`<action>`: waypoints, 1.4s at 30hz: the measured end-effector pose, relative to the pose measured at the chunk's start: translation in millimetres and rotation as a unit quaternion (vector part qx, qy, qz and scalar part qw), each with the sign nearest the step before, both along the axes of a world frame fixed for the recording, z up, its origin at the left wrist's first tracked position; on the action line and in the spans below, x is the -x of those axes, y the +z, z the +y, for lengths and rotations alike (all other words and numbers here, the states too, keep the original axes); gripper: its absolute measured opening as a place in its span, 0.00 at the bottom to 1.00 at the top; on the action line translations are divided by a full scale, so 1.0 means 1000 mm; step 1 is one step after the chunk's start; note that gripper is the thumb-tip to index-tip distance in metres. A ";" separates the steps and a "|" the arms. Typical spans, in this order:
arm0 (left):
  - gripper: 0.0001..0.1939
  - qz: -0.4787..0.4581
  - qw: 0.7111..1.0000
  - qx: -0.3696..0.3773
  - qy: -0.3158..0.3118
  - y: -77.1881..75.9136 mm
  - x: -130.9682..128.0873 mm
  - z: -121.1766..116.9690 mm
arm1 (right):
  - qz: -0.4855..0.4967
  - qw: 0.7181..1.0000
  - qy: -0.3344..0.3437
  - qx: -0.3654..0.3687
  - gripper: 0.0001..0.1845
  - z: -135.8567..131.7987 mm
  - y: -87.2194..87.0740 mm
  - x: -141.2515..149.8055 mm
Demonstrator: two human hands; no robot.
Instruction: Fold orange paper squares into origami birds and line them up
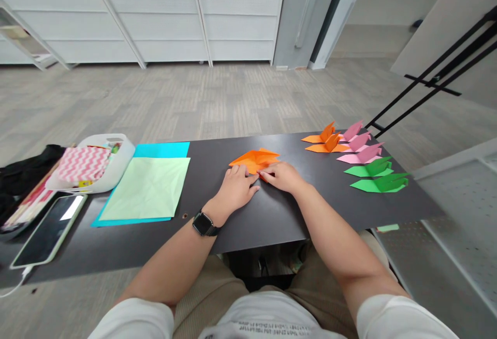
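A partly folded sheet of orange origami paper [254, 160] lies on the dark table in front of me, with pointed flaps raised at its far side. My left hand [236, 186], with a black watch on the wrist, presses on its near left edge; the fingers are bent and the thumb points toward the other hand. At the near right corner my right hand [281, 176] pinches the paper between thumb and fingers. To the right stand finished folded birds: orange birds [324, 143], pink birds [361, 147] and green birds [378, 176], in a slanting row.
Left of my hands lies a stack of light green paper [145, 189] over blue paper [163, 149]. Beyond it are a white basket [126, 158] with a pink zigzag-patterned item, a phone [48, 230] on a cable, and a black cloth [29, 171]. The dark table [267, 225] is narrow.
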State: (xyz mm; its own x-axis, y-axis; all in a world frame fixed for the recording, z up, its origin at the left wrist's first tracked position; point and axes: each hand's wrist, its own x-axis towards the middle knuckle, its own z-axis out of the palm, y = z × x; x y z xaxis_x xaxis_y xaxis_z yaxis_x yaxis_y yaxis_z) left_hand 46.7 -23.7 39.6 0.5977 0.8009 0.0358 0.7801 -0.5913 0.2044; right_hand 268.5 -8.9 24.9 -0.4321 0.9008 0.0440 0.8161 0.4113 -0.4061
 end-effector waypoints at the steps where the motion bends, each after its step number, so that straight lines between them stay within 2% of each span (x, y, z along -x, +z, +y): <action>1: 0.21 0.001 1.000 0.002 0.003 0.001 0.001 0.000 | 0.001 1.000 -0.003 0.003 0.20 0.001 0.000 0.000; 10: 0.22 0.042 0.995 0.000 0.087 0.004 0.020 0.009 | -0.004 1.000 -0.014 0.015 0.27 0.003 0.003 0.000; 16: 0.23 0.062 0.987 -0.003 0.150 0.002 0.042 0.025 | 0.001 1.000 -0.017 0.011 0.28 0.003 0.001 0.000; 23: 0.23 0.058 0.980 0.032 0.187 0.004 0.051 0.032 | -0.001 1.000 -0.016 0.015 0.29 0.003 -0.001 -0.002; 27: 0.22 0.033 0.975 -0.039 0.217 0.010 0.052 0.036 | 0.010 1.000 0.002 0.004 0.28 0.003 -0.002 -0.003; 31: 0.23 -0.042 0.961 -0.111 0.250 0.015 0.060 0.047 | 0.034 0.999 0.021 -0.002 0.24 0.002 -0.001 -0.005; 34: 0.18 -0.100 0.955 -0.122 0.252 0.014 0.066 0.054 | 0.058 0.997 0.045 -0.015 0.20 0.001 0.000 -0.009; 38: 0.14 -0.135 0.956 -0.098 0.242 0.009 0.069 0.059 | 0.093 0.994 0.054 -0.033 0.15 0.003 -0.005 -0.017; 42: 0.11 -0.149 0.970 -0.053 0.184 0.003 0.063 0.059 | 0.107 0.992 0.044 -0.055 0.09 0.008 -0.013 -0.020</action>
State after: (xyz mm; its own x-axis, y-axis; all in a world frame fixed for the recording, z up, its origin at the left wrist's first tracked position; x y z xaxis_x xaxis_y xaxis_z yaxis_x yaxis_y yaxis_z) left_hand -16.0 35.2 43.0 0.2228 0.9403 0.2572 0.8580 -0.3144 0.4062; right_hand 288.2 -1.2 11.5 -0.4781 0.8449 0.2401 0.6752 0.5283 -0.5148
